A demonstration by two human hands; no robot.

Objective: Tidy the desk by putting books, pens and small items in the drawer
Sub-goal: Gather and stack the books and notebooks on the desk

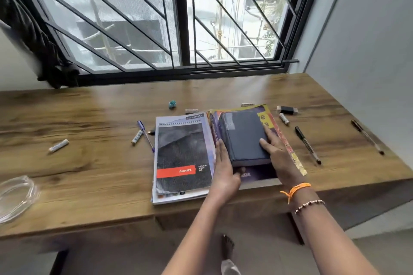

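Both hands on a dark blue hardcover book [242,137] that tops a stack of books [266,116] near the front edge of the wooden desk [89,163], right of centre. Left hand [224,168] lies along the book's left side, fingers straight and close together against the spine edge, thumb tucked under the near left corner. Right hand [279,154] lies flat on the cover's right side, fingers extended and slightly spread, not curled; orange thread and a bead bracelet on that wrist. Just left of the stack, touching it or nearly so, a black spiral pad [182,158] with an orange band lies on a larger classmate notebook [194,116]. Left of those: a blue pen [145,136] and a white marker [137,137] side by side, another white marker [58,145] further toward the left edge. Small teal object [172,104] behind the notebooks, can't tell what it is. Right of the stack: a black-and-white eraser-like item [287,110], a short white marker [284,118], a black pen [307,144], and a second pen [367,136] near the right edge. A clear plastic container [15,196] sits at the front left corner. No drawer visible as open from here.
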